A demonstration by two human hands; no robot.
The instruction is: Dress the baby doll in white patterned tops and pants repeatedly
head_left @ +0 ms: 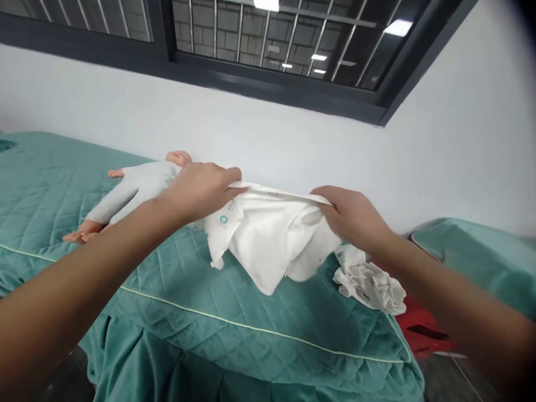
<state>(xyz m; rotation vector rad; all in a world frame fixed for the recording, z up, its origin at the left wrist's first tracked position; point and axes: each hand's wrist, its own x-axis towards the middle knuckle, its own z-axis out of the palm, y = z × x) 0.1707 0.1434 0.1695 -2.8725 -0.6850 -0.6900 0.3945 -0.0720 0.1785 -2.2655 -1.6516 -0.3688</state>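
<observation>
A white baby garment (272, 240) with small coloured prints hangs stretched between my two hands, above a green quilted bed cover (234, 310). My left hand (205, 187) pinches one end of its upper edge. At the other end, my right hand (352, 215) grips the same edge between thumb and fingers. The cloth droops in loose folds, and its exact cut cannot be made out. Behind my left forearm lies a baby doll (144, 181) in a pale grey suit, its head towards the wall. Crumpled white printed cloth (371, 282) rests on the bed beside my right forearm.
A white wall (268, 145) runs along the bed's far side, below a dark-framed window (276, 84) with metal bars. To the right are a green cloth-covered shape (481, 257) and a red object (422, 326). Dark floor shows beyond the bed's near right corner.
</observation>
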